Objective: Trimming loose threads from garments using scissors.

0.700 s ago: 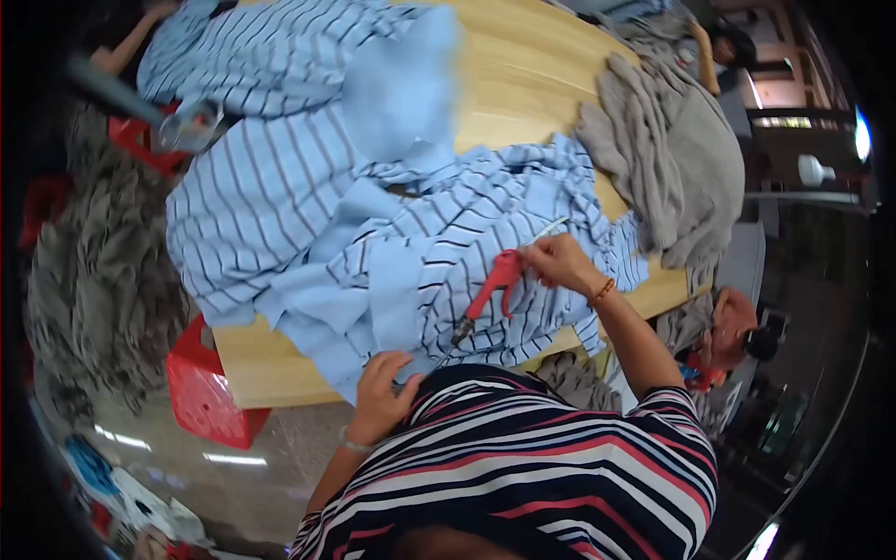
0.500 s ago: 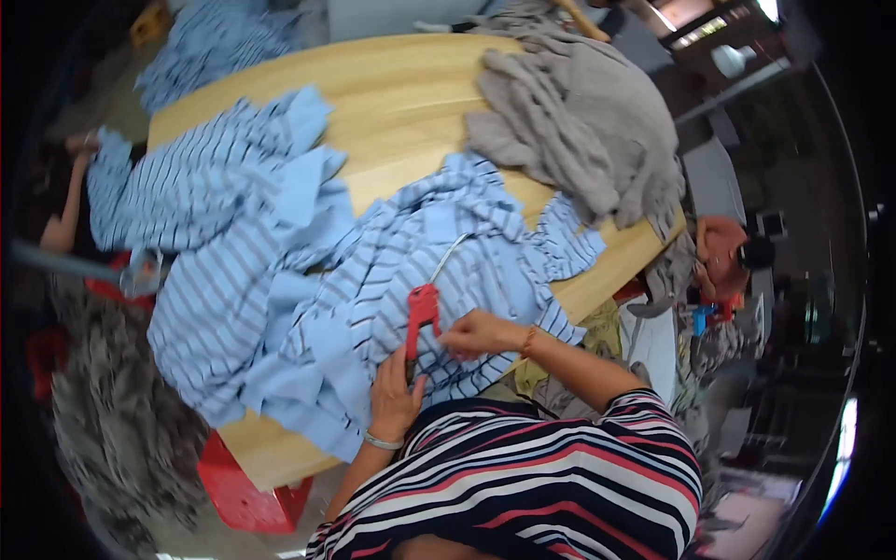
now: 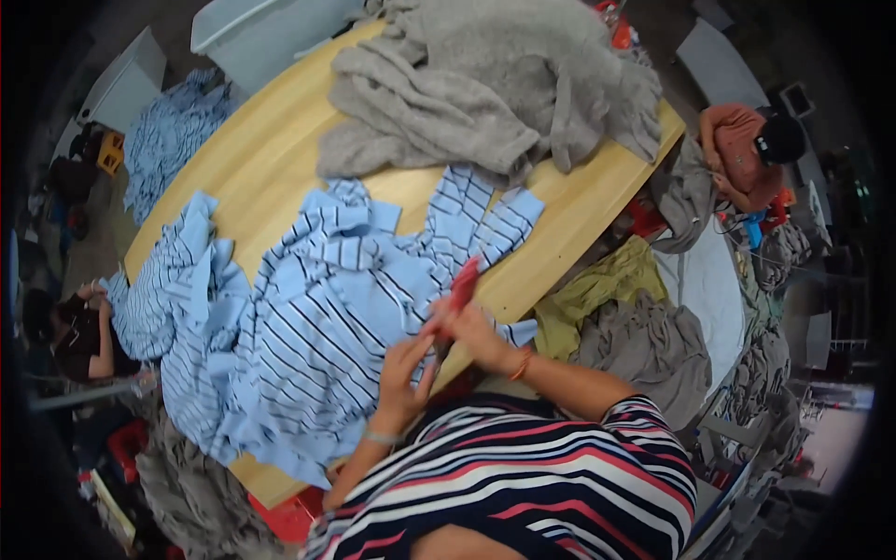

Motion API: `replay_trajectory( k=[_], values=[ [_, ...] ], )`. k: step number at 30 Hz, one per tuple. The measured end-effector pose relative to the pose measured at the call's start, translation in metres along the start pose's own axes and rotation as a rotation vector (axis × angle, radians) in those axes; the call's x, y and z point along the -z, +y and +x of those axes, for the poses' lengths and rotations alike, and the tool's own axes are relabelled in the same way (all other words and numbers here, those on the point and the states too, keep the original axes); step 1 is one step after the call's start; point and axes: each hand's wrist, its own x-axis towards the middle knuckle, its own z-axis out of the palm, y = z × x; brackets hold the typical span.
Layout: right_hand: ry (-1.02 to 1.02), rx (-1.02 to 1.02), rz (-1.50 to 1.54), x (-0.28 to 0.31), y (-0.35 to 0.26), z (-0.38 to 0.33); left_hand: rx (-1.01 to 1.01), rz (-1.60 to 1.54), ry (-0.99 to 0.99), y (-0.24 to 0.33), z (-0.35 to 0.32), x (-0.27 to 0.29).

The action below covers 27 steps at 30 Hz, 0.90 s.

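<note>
My right hand is closed round a red-handled tool, blurred, its exact kind unclear. The red end sticks up past my fingers. A dark narrow end shows below, between my hands. My left hand meets the right one at its fingertips, with fingers stretched and thumb apart. Both hands are over the table's near edge, in front of my body. Just beyond and left of them lies a light blue knit garment with dark stripes, spread and crumpled. One of its striped sleeves reaches toward the right.
More striped blue pieces lie on the left of the wooden table. Grey knitwear covers its far side. Olive cloth and grey cloth lie at right. One person sits at left, another at far right.
My view has swung to the right. The red tool has left the striped cloth for the table's near edge, and my right hand has closed round it. My hands have come together.
</note>
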Motion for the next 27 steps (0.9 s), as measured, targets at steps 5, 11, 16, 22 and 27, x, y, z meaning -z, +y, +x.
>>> replay_trajectory(
  k=[5, 11, 16, 22, 27],
  values=[
    [0.683, -0.035, 0.245, 0.185, -0.041, -0.044, 0.107, 0.594, -0.165, 0.001, 0.087, -0.09],
    [0.766, -0.035, 0.218, 0.28, -0.052, -0.091, 0.13, 0.796, -0.042, -0.087, 0.141, -0.122],
    [0.654, -0.116, 0.034, 0.286, -0.058, -0.082, 0.369, 1.047, 0.146, -0.154, 0.157, -0.082],
    [0.514, -0.164, -0.435, 0.316, -0.097, -0.062, 0.892, 1.048, 0.284, -0.194, 0.187, -0.025],
    [0.732, 0.107, -0.927, 0.372, -0.13, -0.07, 0.938, 1.037, 0.352, -0.178, 0.247, -0.023]
  ],
)
